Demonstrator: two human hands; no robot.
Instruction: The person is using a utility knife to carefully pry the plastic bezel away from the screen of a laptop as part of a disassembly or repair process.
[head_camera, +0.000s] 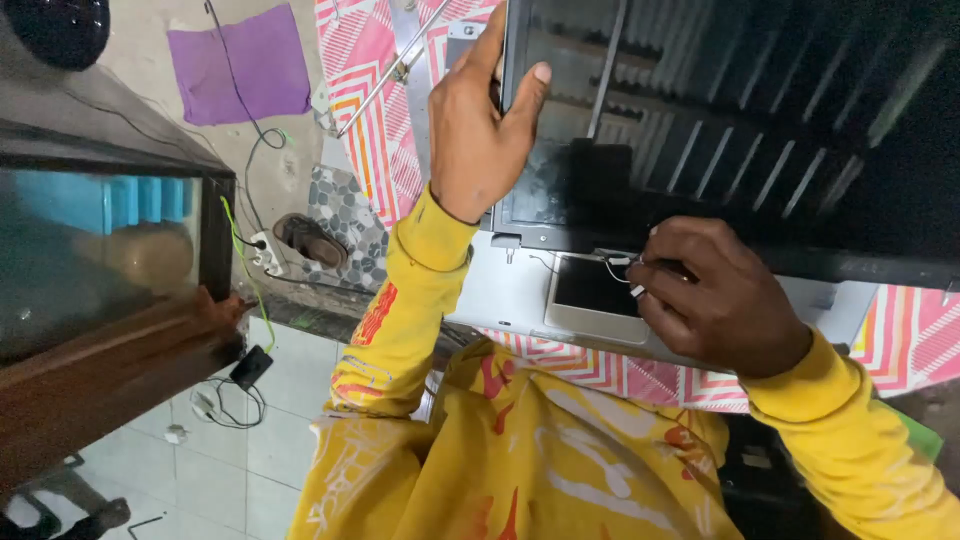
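Two hands worked at a dark slatted panel (700, 130) lying over the patterned cloth (370, 90) of the tabletop. The left hand (475, 130) gripped the panel's left edge, fingers clamped around it. Farther right, the right hand (715, 300) pinched thin white wires (622, 270) at the panel's near edge, fingertips closed together.
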